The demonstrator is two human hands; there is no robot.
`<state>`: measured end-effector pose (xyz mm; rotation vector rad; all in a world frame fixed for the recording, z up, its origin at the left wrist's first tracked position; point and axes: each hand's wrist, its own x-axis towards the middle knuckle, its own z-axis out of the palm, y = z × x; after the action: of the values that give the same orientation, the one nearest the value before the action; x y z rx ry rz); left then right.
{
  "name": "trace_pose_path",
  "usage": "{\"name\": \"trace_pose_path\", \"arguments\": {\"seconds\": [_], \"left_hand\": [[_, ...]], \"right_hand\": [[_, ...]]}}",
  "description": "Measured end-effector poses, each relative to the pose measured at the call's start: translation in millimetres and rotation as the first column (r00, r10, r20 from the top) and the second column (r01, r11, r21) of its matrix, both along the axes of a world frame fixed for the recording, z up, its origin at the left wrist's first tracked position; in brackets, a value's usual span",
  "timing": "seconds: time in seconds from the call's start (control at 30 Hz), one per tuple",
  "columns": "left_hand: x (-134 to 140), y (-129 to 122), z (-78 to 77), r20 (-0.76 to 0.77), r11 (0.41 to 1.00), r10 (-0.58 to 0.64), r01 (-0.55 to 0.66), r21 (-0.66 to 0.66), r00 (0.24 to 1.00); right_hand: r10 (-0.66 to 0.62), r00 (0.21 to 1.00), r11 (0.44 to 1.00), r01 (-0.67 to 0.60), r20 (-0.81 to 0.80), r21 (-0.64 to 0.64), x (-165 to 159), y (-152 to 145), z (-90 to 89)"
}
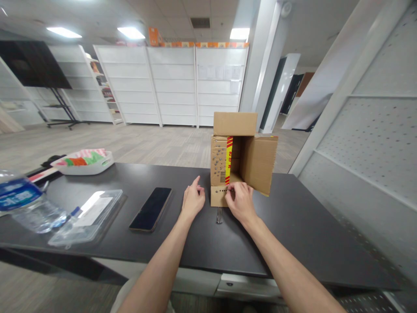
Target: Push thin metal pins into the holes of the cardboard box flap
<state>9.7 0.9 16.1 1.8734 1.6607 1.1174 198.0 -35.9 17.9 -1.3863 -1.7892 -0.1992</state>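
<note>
A cardboard box [259, 163] stands on the dark table with its front flaps folded out. Its left flap carries several round grey metal heads and a strip of yellow-and-red tape [229, 161]. The low front flap [217, 198] has a row of small dark holes and a grey head at its left. My right hand [241, 201] is at this flap, thumb and fingertips pinched together; what is between them is hidden. Left of the box, my left hand [193, 200] rests just above the table, index finger stretched out, holding nothing. Several thin metal screws or nails [219, 216] lie below the flap.
A phone [151, 209] lies left of my left hand. Farther left are a clear plastic case [114, 202], a water bottle [19, 200] and a white basket [87, 169] with colourful contents. A perforated white panel [368, 143] rises along the right side.
</note>
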Motion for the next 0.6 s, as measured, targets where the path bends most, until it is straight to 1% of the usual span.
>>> {"name": "trace_pose_path", "arguments": {"seconds": [0.13, 0.4, 0.6], "left_hand": [[-0.5, 0.5, -0.4, 0.0, 1.0, 0.0, 0.0, 0.007, 1.0], [0.3, -0.8, 1.7, -0.011, 1.0, 0.001, -0.002, -0.013, 1.0], [1.0, -0.8, 2.8, -0.03, 1.0, -0.003, 0.003, -0.015, 1.0]], "right_hand": [[0.008, 1.0, 1.0, -0.008, -0.021, 0.014, 0.7, 0.0, -0.1], [0.034, 0.998, 0.995, -0.029, -0.055, 0.097, 1.9, -1.8, 0.7], [0.079, 0.995, 0.976, -0.065, -0.06, 0.209, 3.2, -1.4, 0.9]]}}
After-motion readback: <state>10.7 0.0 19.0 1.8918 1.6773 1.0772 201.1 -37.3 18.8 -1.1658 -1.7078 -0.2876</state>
